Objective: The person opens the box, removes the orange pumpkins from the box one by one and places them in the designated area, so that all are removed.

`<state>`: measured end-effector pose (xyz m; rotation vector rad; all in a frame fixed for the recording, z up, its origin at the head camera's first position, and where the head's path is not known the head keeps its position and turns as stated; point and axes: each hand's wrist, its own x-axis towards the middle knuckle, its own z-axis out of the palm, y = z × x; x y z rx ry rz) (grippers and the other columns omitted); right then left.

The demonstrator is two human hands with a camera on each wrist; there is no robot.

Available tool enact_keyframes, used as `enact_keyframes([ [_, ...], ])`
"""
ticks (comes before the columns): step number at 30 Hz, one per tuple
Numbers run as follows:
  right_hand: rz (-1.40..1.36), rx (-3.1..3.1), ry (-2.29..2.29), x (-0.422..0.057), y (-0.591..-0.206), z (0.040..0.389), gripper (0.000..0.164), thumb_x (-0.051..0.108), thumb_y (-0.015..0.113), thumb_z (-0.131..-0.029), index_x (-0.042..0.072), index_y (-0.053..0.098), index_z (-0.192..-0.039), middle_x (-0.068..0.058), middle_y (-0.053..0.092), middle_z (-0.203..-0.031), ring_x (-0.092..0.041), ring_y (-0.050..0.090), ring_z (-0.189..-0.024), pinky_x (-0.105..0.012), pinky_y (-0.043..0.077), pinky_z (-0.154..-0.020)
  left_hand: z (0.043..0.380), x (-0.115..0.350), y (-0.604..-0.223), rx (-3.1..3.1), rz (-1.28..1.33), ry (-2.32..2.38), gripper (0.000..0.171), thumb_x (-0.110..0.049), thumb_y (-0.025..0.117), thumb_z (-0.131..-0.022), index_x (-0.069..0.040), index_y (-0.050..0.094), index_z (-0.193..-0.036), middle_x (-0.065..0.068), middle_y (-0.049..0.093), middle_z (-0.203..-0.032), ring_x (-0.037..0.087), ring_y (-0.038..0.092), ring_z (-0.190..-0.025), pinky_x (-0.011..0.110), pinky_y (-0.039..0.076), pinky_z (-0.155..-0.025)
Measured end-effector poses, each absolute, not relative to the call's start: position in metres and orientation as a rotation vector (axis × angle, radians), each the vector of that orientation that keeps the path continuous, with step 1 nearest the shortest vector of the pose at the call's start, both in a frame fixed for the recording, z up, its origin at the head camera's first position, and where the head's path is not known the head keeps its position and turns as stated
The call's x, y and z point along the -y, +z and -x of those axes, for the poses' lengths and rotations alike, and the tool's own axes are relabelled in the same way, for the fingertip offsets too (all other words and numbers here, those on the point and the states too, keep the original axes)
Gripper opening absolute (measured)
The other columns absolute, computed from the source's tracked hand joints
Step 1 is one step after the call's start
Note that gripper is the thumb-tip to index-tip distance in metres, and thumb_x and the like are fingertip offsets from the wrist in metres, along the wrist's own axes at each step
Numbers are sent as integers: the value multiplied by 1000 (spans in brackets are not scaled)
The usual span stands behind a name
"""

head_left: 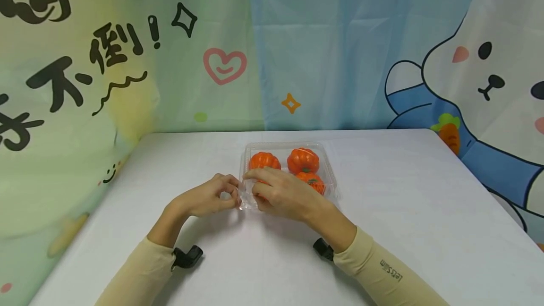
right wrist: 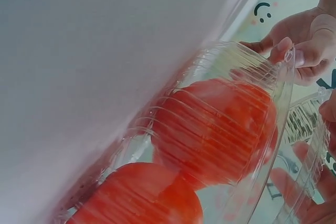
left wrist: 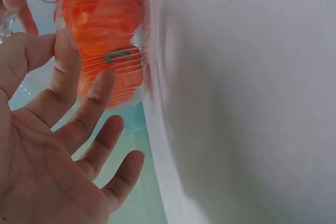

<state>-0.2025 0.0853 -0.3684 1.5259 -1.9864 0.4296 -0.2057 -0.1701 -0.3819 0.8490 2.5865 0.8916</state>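
Close to the far edge of the white table (head_left: 408,202), the clear container (head_left: 326,166) is loaded with orange pumpkins (head_left: 303,160), three plainly seen and part of the group covered by the right hand (head_left: 284,195)! Its near left corner is pinched between thumb and forefinger of the left hand (head_left: 211,197), the other fingers spread, and just beside it a second clear plastic edge (right wrist: 302,124) is gripped by the right.

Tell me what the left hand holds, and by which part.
The left hand pinches the clear plastic container by its near-left corner, between thumb and finger.
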Motion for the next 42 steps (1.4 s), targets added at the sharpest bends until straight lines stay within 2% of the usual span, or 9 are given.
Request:
enact_keyframes([
  [5, -1501, 2018, 408, -88, -368, 202, 11, -1, 71, -82, 9, 66, -80, -7, 69, -122, -22, 68, -108, -30, 53, -96, 208, 170, -382, -2582, -855, 898, 19, -15, 58, -92, -17, 75, -84, 4, 61, -128, 30, 45, -127, 51, 38, -105],
  [11, -1476, 2062, 377, -97, -370, 203, 14, -1, 73, -82, 10, 63, -81, -9, 68, -125, -24, 67, -114, -37, 52, -99, 208, 172, -382, -2576, -839, 908, 20, -15, 58, -93, -17, 76, -85, 4, 62, -128, 30, 45, -127, 51, 37, -104],
  [18, -1456, 2022, 381, -113, -373, 206, 16, -5, 65, -79, 10, 59, -83, -8, 69, -122, -24, 67, -110, -37, 53, -89, 210, 173, -382, -2574, -833, 919, 20, -15, 59, -94, -16, 77, -85, 6, 62, -129, 30, 45, -125, 50, 37, -103],
  [26, -1443, 2017, 366, -136, -377, 211, 16, -6, 64, -79, 8, 58, -86, -11, 70, -116, -27, 68, -108, -43, 53, -98, 209, 175, -383, -2591, -808, 936, 17, -14, 59, -92, -15, 74, -83, 9, 62, -130, 32, 44, -127, 51, 35, -104],
  [34, -1432, 2101, 347, -154, -374, 208, 29, -4, 79, -75, 6, 61, -95, -12, 68, -120, -27, 67, -111, -41, 53, -98, 211, 175, -384, -2587, -823, 944, 16, -13, 59, -92, -14, 72, -82, 7, 62, -129, 32, 44, -127, 51, 35, -104],
  [40, -1393, 2139, 341, -167, -377, 211, 35, -4, 79, -75, 6, 65, -106, -8, 68, -118, -25, 67, -106, -39, 55, -93, 214, 177, -384, -2600, -839, 954, 18, -12, 59, -93, -14, 72, -81, 6, 63, -126, 35, 44, -129, 54, 32, -108],
  [42, -1373, 2163, 347, -172, -378, 211, 43, -3, 82, -74, 6, 65, -112, -8, 67, -118, -25, 66, -107, -41, 55, -91, 214, 178, -384, -2598, -835, 956, 17, -12, 59, -93, -14, 72, -82, 6, 62, -127, 36, 44, -129, 54, 32, -108],
])
